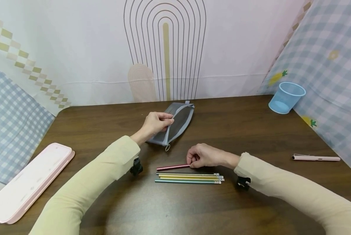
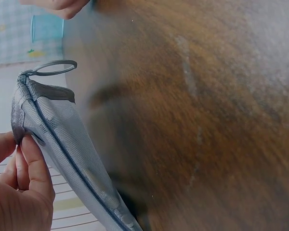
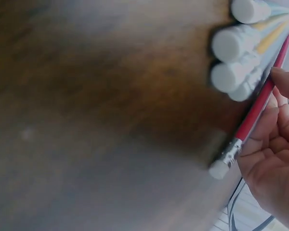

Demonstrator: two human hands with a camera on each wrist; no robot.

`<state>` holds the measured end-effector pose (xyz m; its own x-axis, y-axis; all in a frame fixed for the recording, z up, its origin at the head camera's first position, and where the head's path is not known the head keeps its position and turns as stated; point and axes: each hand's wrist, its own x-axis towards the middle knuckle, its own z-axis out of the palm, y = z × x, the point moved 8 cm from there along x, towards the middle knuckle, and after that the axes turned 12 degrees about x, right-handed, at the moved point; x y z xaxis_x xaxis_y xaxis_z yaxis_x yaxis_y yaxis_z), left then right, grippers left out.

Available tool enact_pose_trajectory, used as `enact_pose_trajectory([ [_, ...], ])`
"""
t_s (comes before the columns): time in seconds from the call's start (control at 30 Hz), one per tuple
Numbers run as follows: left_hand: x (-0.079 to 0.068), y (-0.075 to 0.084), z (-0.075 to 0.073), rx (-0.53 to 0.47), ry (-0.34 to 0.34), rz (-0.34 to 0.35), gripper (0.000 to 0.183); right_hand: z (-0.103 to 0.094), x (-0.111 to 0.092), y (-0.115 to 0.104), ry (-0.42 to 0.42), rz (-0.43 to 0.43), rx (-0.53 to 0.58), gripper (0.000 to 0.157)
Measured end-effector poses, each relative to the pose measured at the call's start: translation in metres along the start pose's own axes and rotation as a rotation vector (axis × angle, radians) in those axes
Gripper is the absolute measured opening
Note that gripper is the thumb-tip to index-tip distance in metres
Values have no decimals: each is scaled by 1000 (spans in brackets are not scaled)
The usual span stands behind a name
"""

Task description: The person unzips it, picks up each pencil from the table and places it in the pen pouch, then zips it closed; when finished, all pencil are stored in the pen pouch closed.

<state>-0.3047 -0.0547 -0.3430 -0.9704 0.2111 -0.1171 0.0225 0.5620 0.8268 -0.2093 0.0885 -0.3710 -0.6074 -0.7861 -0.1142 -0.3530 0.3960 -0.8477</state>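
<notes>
My left hand (image 1: 159, 122) pinches the near-left edge of a grey mesh zipper pouch (image 1: 181, 122), whose mouth gapes open. In the left wrist view, thumb and fingers grip the pouch (image 2: 70, 139) by its fabric edge, and a ring pull (image 2: 55, 68) hangs from the zip. Between the thumb and fingers of my right hand (image 1: 206, 155) is a red pencil (image 1: 172, 167). The right wrist view shows this pencil (image 3: 254, 111) with its white eraser end toward the camera. Just below it lie several pencils (image 1: 190, 178) in a row, yellow, green and dark ones, erasers to the right.
A pale pink pencil case (image 1: 31, 182) lies at the table's left. A light blue mesh cup (image 1: 286, 98) stands at the back right. A pink pen (image 1: 316, 158) rests near the right edge. Patterned cloth (image 1: 90, 58) hangs behind the brown table (image 1: 237, 130).
</notes>
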Motion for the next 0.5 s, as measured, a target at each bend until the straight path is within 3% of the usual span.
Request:
enact_pose_trajectory([
  [0.2,1,2,-1,-1,2,1,32,-19,-8,0,66,24,145,1],
  [0.5,1,1,-4,-9,12,-10,31,-57,-19,18,355,164,375,19],
])
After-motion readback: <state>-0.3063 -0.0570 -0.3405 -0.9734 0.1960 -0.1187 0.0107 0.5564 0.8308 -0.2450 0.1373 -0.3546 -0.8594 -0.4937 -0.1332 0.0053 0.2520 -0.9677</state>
